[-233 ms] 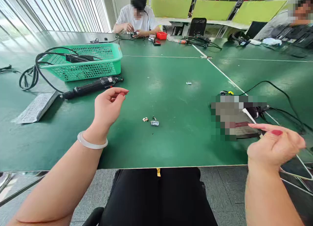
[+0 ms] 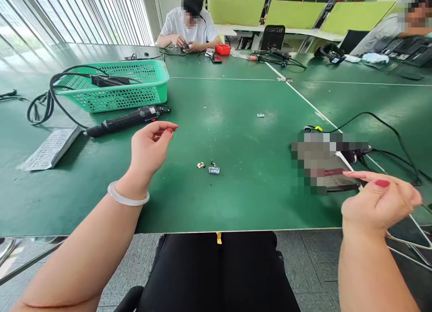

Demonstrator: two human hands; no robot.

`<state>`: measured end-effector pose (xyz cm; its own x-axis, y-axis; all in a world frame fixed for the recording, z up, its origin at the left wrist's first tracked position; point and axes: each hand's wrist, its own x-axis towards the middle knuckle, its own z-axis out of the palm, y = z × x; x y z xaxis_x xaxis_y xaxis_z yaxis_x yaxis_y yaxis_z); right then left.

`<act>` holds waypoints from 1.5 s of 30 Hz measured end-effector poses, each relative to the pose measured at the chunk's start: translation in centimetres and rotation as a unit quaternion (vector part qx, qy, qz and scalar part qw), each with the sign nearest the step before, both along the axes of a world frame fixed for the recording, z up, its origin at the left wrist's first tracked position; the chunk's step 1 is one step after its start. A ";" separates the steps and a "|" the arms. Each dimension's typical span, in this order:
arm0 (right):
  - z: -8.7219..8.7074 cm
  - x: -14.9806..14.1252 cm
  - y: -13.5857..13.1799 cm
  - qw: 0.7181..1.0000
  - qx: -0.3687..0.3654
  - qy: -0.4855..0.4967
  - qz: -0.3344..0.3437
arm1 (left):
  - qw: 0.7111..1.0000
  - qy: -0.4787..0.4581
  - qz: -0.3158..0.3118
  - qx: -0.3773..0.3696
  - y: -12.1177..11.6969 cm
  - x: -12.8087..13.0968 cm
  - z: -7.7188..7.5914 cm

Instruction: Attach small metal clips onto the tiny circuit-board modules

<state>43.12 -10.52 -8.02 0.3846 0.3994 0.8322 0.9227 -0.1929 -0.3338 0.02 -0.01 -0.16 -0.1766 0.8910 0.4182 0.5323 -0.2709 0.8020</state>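
Your left hand (image 2: 148, 145), pinched, apparently empty; near black cylindrical corded tool (image 2: 126, 119), label illegible; your right hand (image 2: 381, 199), grip unclear

A silvery part (image 2: 213, 170), perhaps metal, lies beside a coppery piece (image 2: 200, 165).

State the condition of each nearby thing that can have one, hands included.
Left hand: curled
Right hand: partly extended
Basket: upright, loaded
Tool: lying down, cord attached
Paper: written on
Bracelet: worn
Small parts: loose, scattered
Pixelated thing: cannot tell
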 end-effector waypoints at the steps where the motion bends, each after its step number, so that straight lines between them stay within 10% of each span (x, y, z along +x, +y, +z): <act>1: -0.1 0.0 0.1 0.999 0.032 -0.015 0.003 | 1.000 0.001 -0.001 0.000 0.0 0.0 0.0; 35: -0.2 0.7 1.1 0.991 0.125 -0.048 -0.028 | 1.000 0.004 -0.019 0.001 -0.1 0.0 0.0; 39: 1.8 -0.9 2.1 0.995 0.080 -0.058 -0.009 | 1.000 0.004 -0.025 0.000 -0.2 0.0 0.0; 45: 8.8 -8.2 5.7 0.965 -0.139 -0.069 0.214 | 0.999 0.003 -0.034 -0.019 0.0 -0.1 -0.1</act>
<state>34.95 -4.87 0.79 0.0288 0.7122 0.7013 0.9698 0.1501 -0.1923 -0.08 -0.05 -0.23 -0.1120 0.9165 0.3840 0.5180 -0.2759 0.8097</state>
